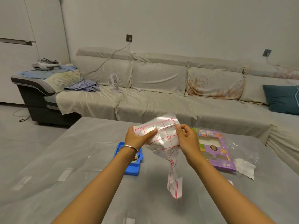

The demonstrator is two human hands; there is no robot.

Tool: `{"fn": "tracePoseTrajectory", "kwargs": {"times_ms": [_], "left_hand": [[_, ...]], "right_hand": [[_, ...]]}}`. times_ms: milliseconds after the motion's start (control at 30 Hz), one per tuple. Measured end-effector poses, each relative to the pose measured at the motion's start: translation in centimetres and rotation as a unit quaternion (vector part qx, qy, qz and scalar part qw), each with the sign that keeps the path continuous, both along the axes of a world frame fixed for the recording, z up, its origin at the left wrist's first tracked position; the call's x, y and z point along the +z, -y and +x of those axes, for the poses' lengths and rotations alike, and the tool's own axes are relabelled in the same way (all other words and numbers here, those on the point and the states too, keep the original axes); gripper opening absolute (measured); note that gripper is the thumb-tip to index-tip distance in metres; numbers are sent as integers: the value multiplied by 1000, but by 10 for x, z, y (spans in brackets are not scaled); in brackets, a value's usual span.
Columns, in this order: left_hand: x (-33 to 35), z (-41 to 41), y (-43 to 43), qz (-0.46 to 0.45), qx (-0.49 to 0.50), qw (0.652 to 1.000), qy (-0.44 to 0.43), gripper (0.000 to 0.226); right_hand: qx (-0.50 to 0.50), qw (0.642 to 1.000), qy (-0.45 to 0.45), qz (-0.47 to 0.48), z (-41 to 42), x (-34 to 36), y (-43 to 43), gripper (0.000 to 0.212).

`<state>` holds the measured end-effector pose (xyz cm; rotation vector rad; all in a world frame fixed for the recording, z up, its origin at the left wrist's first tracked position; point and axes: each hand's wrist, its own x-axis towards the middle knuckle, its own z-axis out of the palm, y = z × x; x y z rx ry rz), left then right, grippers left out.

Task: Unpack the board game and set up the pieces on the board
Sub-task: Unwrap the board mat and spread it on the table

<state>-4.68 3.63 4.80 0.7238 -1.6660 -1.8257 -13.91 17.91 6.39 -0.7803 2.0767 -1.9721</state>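
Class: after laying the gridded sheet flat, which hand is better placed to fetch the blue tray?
Left. Both grip the gridded sheet, but the left hand is beside the blue tray; the right hand is nearer the purple box.

Glossy, thin board sheet [161, 136] — probably plastic film — over a matt grey table [64, 159].

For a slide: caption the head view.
Left hand and right hand hold a red-gridded game sheet above the grey table.
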Motion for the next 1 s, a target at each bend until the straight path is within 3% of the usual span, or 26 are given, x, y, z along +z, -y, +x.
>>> {"fn": "tracePoseTrajectory", "kwargs": {"times_ms": [133,233,300,467,633,733,867,1000], "left_hand": [[0,4,0,-27,-12,999,-20,31],[5,2,-4,-38,-62,997,-15,27],[8,1,-4,3,-104,995,-3,30],[18,-1,-3,121,-188,975,-1,7],[19,1,-4,159,-234,959,-13,18],[19,2,-5,122,-260,958,-4,36],[15,1,0,110,-211,971,-2,53],[11,0,4,130,-159,978,-19,55]], "right_hand": [[33,999,32,-2,-5,-6,-2,20],[88,994,62,11,-9,-5,-4,27],[103,993,59,11,-13,-4,-6,26],[65,998,10,11,-13,-5,-7,32],[41,999,14,15,-15,-6,-12,26],[15,999,32,13,-20,-8,-16,45],[-18,1000,25,7,-24,-5,-24,46],[-19,999,34,-16,-27,-8,-27,26]]}}
